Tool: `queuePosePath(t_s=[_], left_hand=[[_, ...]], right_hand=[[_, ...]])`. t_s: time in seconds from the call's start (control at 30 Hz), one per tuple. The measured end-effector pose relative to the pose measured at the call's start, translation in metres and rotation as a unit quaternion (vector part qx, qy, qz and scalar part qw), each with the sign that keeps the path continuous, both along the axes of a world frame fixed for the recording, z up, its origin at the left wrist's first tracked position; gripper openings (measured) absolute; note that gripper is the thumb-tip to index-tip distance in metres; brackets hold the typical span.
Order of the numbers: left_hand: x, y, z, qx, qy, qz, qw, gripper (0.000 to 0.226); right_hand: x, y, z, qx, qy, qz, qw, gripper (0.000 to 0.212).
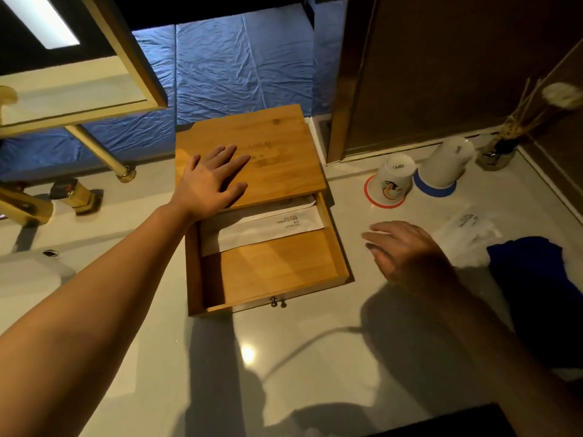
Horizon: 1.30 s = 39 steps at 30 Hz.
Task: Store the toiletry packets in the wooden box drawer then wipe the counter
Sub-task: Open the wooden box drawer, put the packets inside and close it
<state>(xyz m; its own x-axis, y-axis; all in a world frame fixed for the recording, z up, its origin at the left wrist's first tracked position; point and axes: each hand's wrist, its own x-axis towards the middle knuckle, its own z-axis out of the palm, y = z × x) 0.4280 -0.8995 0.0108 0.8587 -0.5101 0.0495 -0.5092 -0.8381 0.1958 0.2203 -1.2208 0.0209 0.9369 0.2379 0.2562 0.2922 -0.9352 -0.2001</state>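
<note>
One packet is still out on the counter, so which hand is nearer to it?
Right. The right hand hovers just left of the loose packet on the counter; the left hand lies flat on the wooden box lid, far across the open drawer.

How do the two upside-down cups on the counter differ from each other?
The red-rimmed cup is smaller and carries a coloured picture; the blue-rimmed cup is taller and mostly plain white. The red-rimmed cup stands nearer the wooden box. Both are inverted on the counter, side by side.
</note>
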Motion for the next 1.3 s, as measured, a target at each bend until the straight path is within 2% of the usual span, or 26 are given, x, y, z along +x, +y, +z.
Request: queuePosePath(t_s=[0.07, 0.13, 0.17, 0.2, 0.23, 0.27, 0.33, 0.47, 0.67, 0.73, 0.8, 0.87, 0.9, 0.93, 1.0, 1.13, 1.3], left_hand=[[0.0, 0.0, 0.0, 0.006, 0.001, 0.0, 1.0, 0.06], [0.0, 0.0, 0.0, 0.008, -0.001, 0.003, 1.0, 0.061], [0.0, 0.0, 0.0, 0.007, -0.002, 0.005, 1.0, 0.061], [0.0, 0.0, -0.001, 0.008, -0.001, 0.006, 1.0, 0.061], [0.0, 0.0, -0.001, 0.009, -0.001, 0.005, 1.0, 0.062], [0.0, 0.001, -0.001, 0.01, -0.001, 0.005, 1.0, 0.062], [0.001, 0.0, -0.001, 0.012, -0.001, 0.007, 1.0, 0.063], [0.0, 0.0, 0.0, 0.014, 0.003, 0.011, 1.0, 0.063], [0.001, 0.001, 0.0, 0.014, 0.005, 0.011, 1.0, 0.061], [0.002, 0.0, 0.0, 0.014, 0.005, 0.01, 1.0, 0.06], [0.001, 0.0, -0.001, 0.015, 0.007, 0.01, 1.0, 0.06], [0.0, 0.0, 0.0, 0.014, 0.009, 0.009, 1.0, 0.061], [0.0, 0.0, 0.0, 0.012, 0.009, 0.009, 1.0, 0.061], [0.0, 0.0, 0.001, 0.01, 0.009, 0.01, 1.0, 0.061], [-0.001, -0.002, 0.002, 0.011, 0.008, 0.011, 1.0, 0.06], [-0.001, -0.001, 0.002, 0.008, 0.008, 0.01, 1.0, 0.059], [-0.002, -0.002, 0.001, -0.004, 0.001, 0.01, 1.0, 0.059]], right_hand=[[-0.005, -0.041, -0.006, -0.106, 0.084, 0.002, 0.991, 0.038], [-0.005, -0.077, -0.012, -0.211, 0.238, -0.001, 0.948, 0.063], [-0.005, -0.088, -0.01, -0.238, 0.302, -0.012, 0.923, 0.071], [-0.006, -0.093, -0.008, -0.217, 0.333, -0.023, 0.917, 0.07], [-0.008, -0.099, -0.01, -0.183, 0.312, -0.005, 0.932, 0.06], [-0.011, -0.105, -0.012, -0.153, 0.239, 0.021, 0.959, 0.048], [-0.015, -0.11, -0.02, -0.132, 0.117, 0.051, 0.983, 0.037], [-0.013, -0.112, -0.024, -0.09, 0.065, 0.099, 0.989, 0.036], [-0.006, -0.111, -0.025, -0.103, 0.019, 0.162, 0.981, 0.036], [-0.004, -0.109, -0.024, -0.109, 0.015, 0.154, 0.982, 0.034], [-0.002, -0.106, -0.024, -0.109, -0.017, 0.171, 0.979, 0.02], [0.0, -0.102, -0.021, -0.081, -0.048, 0.155, 0.983, 0.027], [-0.001, -0.098, -0.017, -0.077, -0.051, 0.139, 0.986, 0.02], [-0.001, -0.095, -0.016, -0.072, -0.075, 0.133, 0.986, 0.022], [0.0, -0.086, -0.004, -0.063, -0.095, 0.118, 0.986, 0.046], [0.01, -0.031, 0.031, -0.026, -0.186, 0.077, 0.979, 0.02], [0.017, 0.072, 0.064, 0.065, -0.261, 0.178, 0.946, 0.014]])
